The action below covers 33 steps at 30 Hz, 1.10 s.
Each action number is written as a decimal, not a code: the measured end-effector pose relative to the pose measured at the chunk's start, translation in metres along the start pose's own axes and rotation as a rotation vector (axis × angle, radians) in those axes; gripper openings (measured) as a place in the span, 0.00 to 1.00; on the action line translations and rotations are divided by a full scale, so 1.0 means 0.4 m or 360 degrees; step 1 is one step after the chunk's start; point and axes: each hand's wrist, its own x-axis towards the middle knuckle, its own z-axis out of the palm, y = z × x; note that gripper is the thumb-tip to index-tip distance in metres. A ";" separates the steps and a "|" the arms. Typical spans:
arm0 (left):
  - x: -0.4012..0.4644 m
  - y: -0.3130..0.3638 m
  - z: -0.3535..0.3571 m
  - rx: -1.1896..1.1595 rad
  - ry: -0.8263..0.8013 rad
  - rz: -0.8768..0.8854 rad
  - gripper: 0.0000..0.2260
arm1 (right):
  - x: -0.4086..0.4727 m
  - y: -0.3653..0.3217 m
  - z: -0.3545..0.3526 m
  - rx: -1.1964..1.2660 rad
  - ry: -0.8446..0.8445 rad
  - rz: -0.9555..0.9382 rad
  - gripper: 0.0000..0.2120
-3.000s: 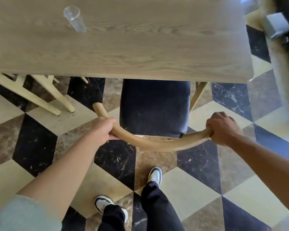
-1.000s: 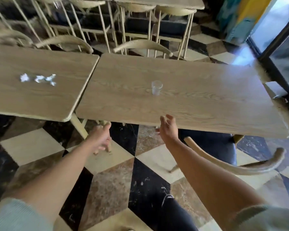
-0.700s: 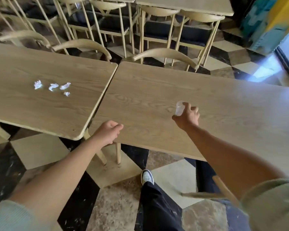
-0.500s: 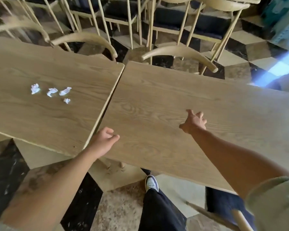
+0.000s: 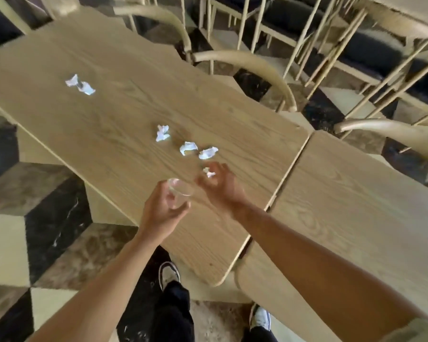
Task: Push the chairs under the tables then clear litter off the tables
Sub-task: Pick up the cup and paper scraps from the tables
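Observation:
My left hand (image 5: 162, 209) grips a clear plastic cup (image 5: 179, 193) above the near edge of the left wooden table (image 5: 104, 134). My right hand (image 5: 220, 186) hovers beside the cup with curled fingers around a small white paper scrap (image 5: 208, 172); whether it pinches the scrap is blurred. Several crumpled white paper scraps lie on this table: one (image 5: 162, 132), another (image 5: 188, 148) and a third (image 5: 208, 152) just beyond my right hand, plus a pair (image 5: 80, 85) farther left. The right wooden table (image 5: 356, 206) butts against the left one.
Curved wooden chair backs (image 5: 247, 60) stand along the far side of the tables, with more chairs with dark seats (image 5: 371, 48) behind them. The floor (image 5: 47, 193) is chequered marble. My feet (image 5: 168, 275) stand at the tables' near edge.
My right hand took the cup from the right table; the cup is now in my left hand. I have stepped left, and my right hand has reached the paper scraps on the left table.

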 end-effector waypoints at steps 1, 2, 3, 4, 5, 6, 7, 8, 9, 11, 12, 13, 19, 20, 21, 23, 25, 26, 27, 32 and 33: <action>0.028 -0.044 -0.030 -0.0005 -0.0031 -0.0020 0.26 | 0.056 0.019 0.004 -0.0076 0.0161 0.0021 0.25; 0.056 -0.085 -0.059 0.0001 -0.0061 -0.0040 0.26 | 0.116 0.033 0.009 -0.0156 0.0246 0.0034 0.28; 0.083 -0.125 -0.086 0.0010 -0.0078 -0.0049 0.27 | 0.177 0.053 0.015 -0.0326 0.0212 0.0046 0.32; 0.109 -0.170 -0.112 0.0009 -0.0078 -0.0059 0.27 | 0.235 0.071 0.033 -0.0576 0.0075 0.0060 0.37; 0.128 -0.200 -0.131 0.0009 -0.0068 -0.0058 0.27 | 0.273 0.080 0.039 -0.0818 -0.0085 0.0088 0.40; 0.147 -0.228 -0.151 0.0012 -0.0057 -0.0065 0.26 | 0.311 0.086 0.051 -0.0965 -0.0172 0.0086 0.40; 0.165 -0.251 -0.162 0.0017 -0.0048 -0.0070 0.25 | 0.339 0.088 0.059 -0.1026 -0.0161 0.0036 0.37; 0.185 -0.270 -0.173 0.0024 -0.0050 -0.0070 0.25 | 0.364 0.088 0.070 -0.1010 -0.0078 -0.0020 0.29; 0.204 -0.284 -0.182 0.0025 -0.0062 -0.0062 0.26 | 0.380 0.078 0.077 -0.0944 0.0027 -0.0049 0.19; 0.236 -0.296 -0.189 0.0015 -0.0079 -0.0042 0.26 | 0.403 0.066 0.089 -0.0822 0.0176 -0.0057 0.06; 0.249 -0.295 -0.192 0.0009 -0.0078 -0.0036 0.26 | 0.409 0.056 0.094 -0.0770 0.0247 -0.0091 0.05; 0.263 -0.295 -0.194 -0.0002 -0.0068 -0.0027 0.25 | 0.415 0.051 0.103 -0.0729 0.0330 -0.0138 0.05; 0.323 -0.271 -0.216 0.0005 -0.0037 -0.0067 0.25 | 0.475 0.008 0.161 -0.0847 0.0049 -0.0430 0.13; 0.326 -0.263 -0.221 -0.0002 -0.0024 -0.0068 0.25 | 0.488 -0.002 0.169 -0.0871 -0.0025 -0.0452 0.11; 0.329 -0.261 -0.230 -0.0009 -0.0004 -0.0065 0.23 | 0.501 -0.021 0.184 -0.0833 -0.0068 -0.0450 0.07; 0.331 -0.247 -0.245 -0.0034 0.0003 -0.0040 0.21 | 0.517 -0.057 0.211 -0.0716 -0.0044 -0.0440 0.01; 0.336 -0.244 -0.264 -0.0036 0.0014 -0.0017 0.20 | 0.536 -0.094 0.239 -0.0592 0.0124 -0.0500 0.05; 0.343 -0.248 -0.274 -0.0030 0.0028 -0.0022 0.20 | 0.552 -0.111 0.253 -0.0569 0.0176 -0.0506 0.11; 0.352 -0.252 -0.285 -0.0026 0.0051 -0.0033 0.20 | 0.570 -0.129 0.269 -0.0584 0.0188 -0.0464 0.16; 0.413 -0.309 -0.335 -0.0069 0.0093 -0.0011 0.20 | 0.619 -0.184 0.372 -0.0991 0.0272 -0.0060 0.20; 0.434 -0.328 -0.345 -0.0052 0.0057 -0.0005 0.20 | 0.619 -0.184 0.384 -0.1019 0.0358 -0.0055 0.17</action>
